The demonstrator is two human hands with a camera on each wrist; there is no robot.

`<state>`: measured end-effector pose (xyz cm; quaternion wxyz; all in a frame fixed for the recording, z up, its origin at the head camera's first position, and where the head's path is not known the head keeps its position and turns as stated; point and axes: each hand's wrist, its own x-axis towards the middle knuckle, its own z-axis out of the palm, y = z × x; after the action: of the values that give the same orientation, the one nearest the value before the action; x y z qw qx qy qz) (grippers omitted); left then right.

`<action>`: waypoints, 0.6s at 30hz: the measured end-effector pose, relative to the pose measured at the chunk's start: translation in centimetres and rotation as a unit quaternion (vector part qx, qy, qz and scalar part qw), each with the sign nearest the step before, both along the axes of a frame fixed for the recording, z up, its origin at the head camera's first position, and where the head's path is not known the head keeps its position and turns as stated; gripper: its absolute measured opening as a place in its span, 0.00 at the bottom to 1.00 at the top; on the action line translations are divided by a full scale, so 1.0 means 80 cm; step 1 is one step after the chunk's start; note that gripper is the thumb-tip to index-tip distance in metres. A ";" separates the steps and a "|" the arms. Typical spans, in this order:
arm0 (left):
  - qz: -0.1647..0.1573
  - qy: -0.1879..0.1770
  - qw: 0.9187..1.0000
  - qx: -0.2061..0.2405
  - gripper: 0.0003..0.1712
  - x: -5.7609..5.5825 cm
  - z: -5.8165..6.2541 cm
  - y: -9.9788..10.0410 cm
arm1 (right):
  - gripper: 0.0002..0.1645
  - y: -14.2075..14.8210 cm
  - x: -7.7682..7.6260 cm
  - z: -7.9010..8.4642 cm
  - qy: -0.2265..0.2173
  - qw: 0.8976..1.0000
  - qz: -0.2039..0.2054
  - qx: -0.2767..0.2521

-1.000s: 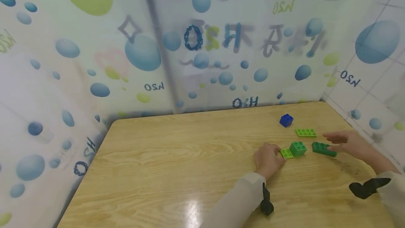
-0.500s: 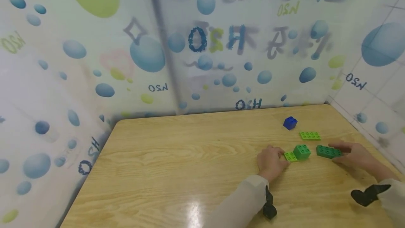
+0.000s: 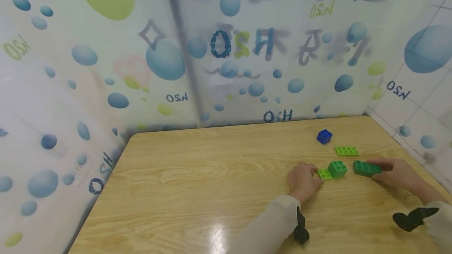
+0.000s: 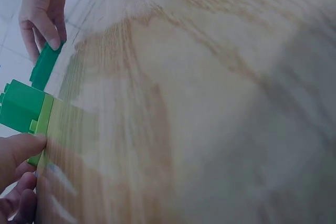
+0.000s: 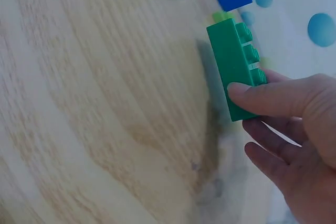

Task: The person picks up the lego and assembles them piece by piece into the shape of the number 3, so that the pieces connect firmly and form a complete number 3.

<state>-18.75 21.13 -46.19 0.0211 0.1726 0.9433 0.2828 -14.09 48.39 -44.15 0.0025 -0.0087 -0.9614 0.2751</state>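
My left hand (image 3: 303, 182) pinches the left end of a flat lime-green brick plate (image 3: 324, 174); in the left wrist view the thumb lies on that plate's edge (image 4: 44, 124). A green square brick (image 3: 337, 169) sits on the plate's other end. To the right, my right hand (image 3: 399, 174) grips a long dark green brick (image 3: 366, 168) by its right end. The right wrist view has the thumb on the near side of this long brick (image 5: 231, 66), its studs facing away from the table; the fingers behind it are partly hidden. A small gap separates the two green bricks.
Behind them lie a second flat lime-green plate (image 3: 347, 151) and a small blue brick (image 3: 324, 136). The wooden table (image 3: 197, 183) meets a printed wall sheet (image 3: 229, 89) along its back edge.
My right hand has come down and closed its thumb and fingers on the long green brick's right end. My left hand keeps its pinch on the lime-green plate. The head view has shifted slightly.
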 end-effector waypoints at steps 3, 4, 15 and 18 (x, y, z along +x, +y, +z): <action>-0.003 0.002 1.000 0.003 0.16 0.000 0.000 0.000 | 0.34 -0.001 0.002 0.009 0.003 1.000 0.008 -0.014; -0.003 0.003 1.000 0.005 0.16 0.000 0.000 0.000 | 0.34 -0.002 0.002 0.013 0.004 1.000 0.013 -0.021; -0.012 0.031 0.999 -0.012 0.17 -0.001 -0.003 -0.001 | 0.31 -0.031 0.002 0.056 0.032 0.998 0.048 -0.015; -0.015 0.033 0.999 -0.012 0.17 -0.001 -0.005 -0.001 | 0.32 -0.045 0.000 0.065 0.021 0.998 0.060 -0.021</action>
<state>-18.86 21.07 -46.57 -0.0035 0.1957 0.9442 0.2649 -14.08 44.82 -38.94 0.0058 0.0545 -0.9539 0.2951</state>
